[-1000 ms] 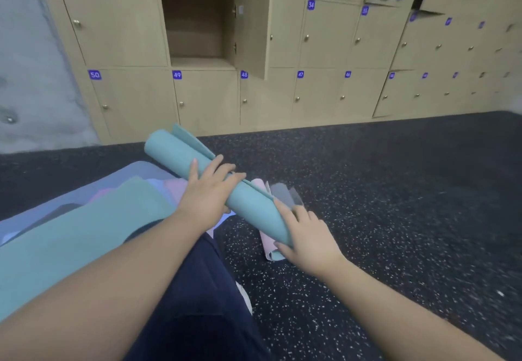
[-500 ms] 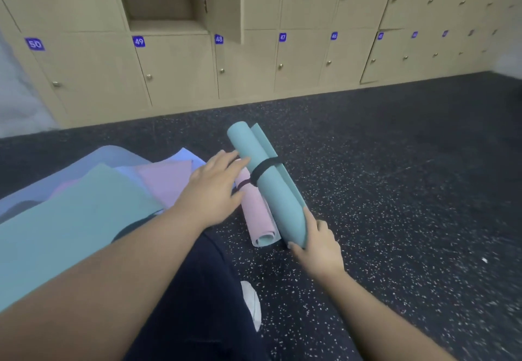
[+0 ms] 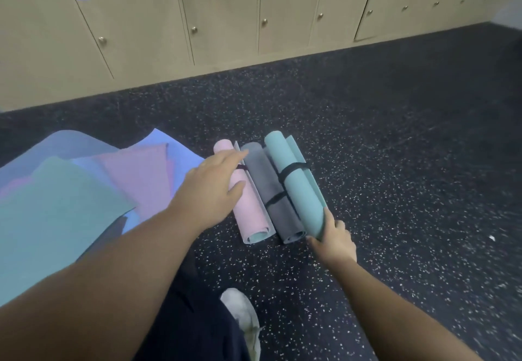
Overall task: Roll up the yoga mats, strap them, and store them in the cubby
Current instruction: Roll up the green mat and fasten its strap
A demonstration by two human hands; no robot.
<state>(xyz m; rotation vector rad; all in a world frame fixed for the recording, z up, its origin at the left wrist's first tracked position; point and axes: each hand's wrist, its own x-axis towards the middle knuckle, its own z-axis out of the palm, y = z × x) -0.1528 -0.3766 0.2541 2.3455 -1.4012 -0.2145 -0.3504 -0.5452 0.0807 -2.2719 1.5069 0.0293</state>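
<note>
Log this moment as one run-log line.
stage: setting down strapped rolls | left hand: rests on pink roll | right hand: grips teal roll end | grey roll: between | flat mats: unrolled

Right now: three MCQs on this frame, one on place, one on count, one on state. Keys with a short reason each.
1. Where does the teal rolled mat lie?
A. on the side of the grey rolled mat away from the pink one
B. between the pink and grey rolls
C. on the flat mats

2. How many rolled mats are on the floor?
A. one
B. two
C. three

3. What is the right hand doing?
A. resting flat on the floor
B. gripping the near end of the teal roll
C. pulling a locker knob

Key:
1 A: the teal rolled mat lies against the grey rolled mat, with the pink rolled mat on the grey one's other side.
2 C: pink, grey and teal rolls lie side by side on the floor.
3 B: the right hand has its fingers curled round the teal roll's near end.
</note>
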